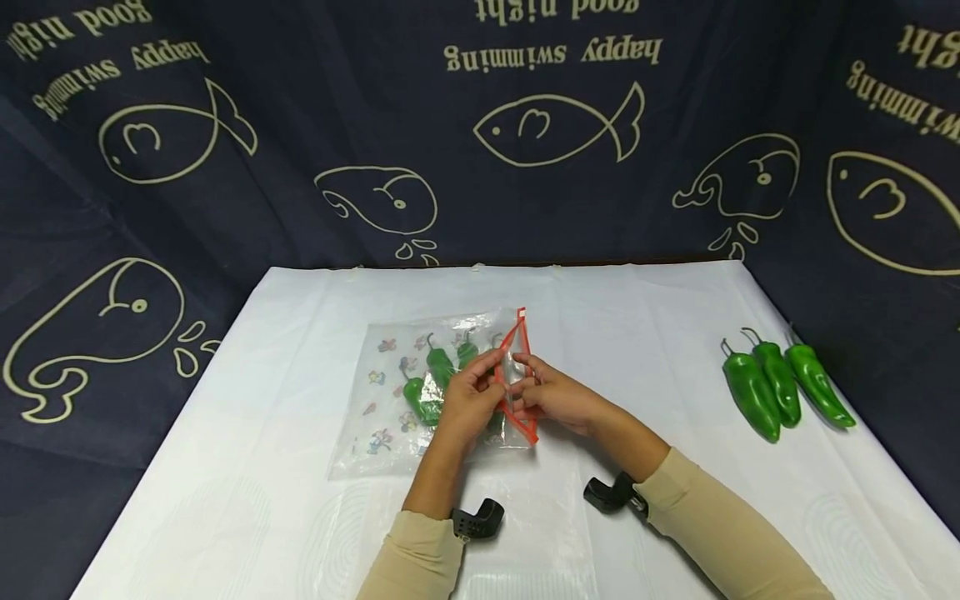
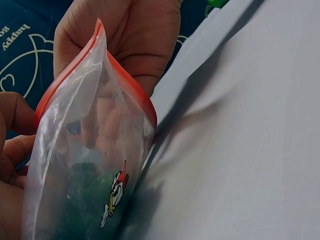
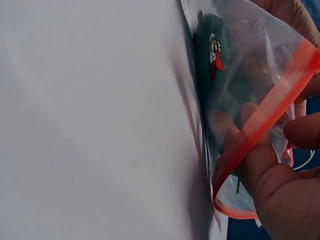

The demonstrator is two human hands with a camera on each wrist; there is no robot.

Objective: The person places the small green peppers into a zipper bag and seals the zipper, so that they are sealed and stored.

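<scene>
To the left of the clear bag (image 1: 384,398), a dark blue cloth (image 1: 97,333) with pale whale and fish drawings hangs past the desk (image 1: 637,317), and it stretches behind the bag and to its right too. The bag, printed with small cartoon figures, lies on the white-covered desk with its mouth to the right. At least 3 green peppers (image 1: 441,367) are inside the bag, seen through the plastic. The left hand (image 1: 471,400) is at the bag's mouth, its grip pinching the plastic beside the red zip strip (image 1: 527,432), which gapes apart; a black device (image 1: 477,521) sits at that wrist, nearer than the bag. The right hand (image 1: 558,396) is at the right of the bag, its grip loose, fingers extended into the mouth; whether they touch a pepper I cannot tell. A 2nd black device (image 1: 610,493) sits at the right wrist. Well apart from the bag, to its right, 3 loose green peppers (image 1: 777,385) lie side by side on the desk, stems at their far ends
</scene>
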